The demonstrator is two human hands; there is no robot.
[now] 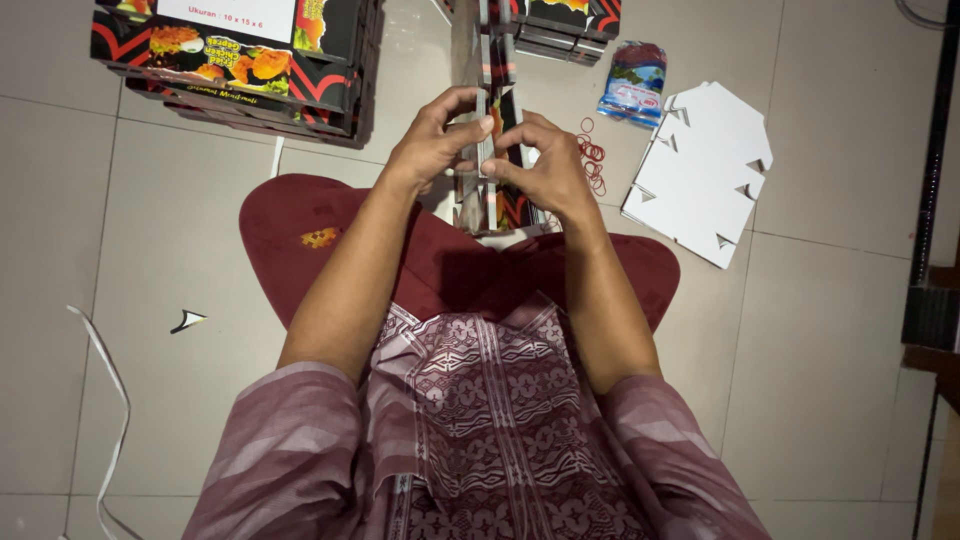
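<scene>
Both hands, L (432,140) & R (545,170), closed on upright box stack (490,200); rubber bands (592,160) near R.

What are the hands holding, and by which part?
Both the left hand and right hand pinch the upper edge of a flat printed carton blank, standing edge-on.

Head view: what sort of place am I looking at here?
Probably a home or small workshop floor used for folding food boxes. The person sits on pale floor tiles, both hands on a folded printed box, with printed flat boxes, white blanks and red rubber bands nearby.
</scene>
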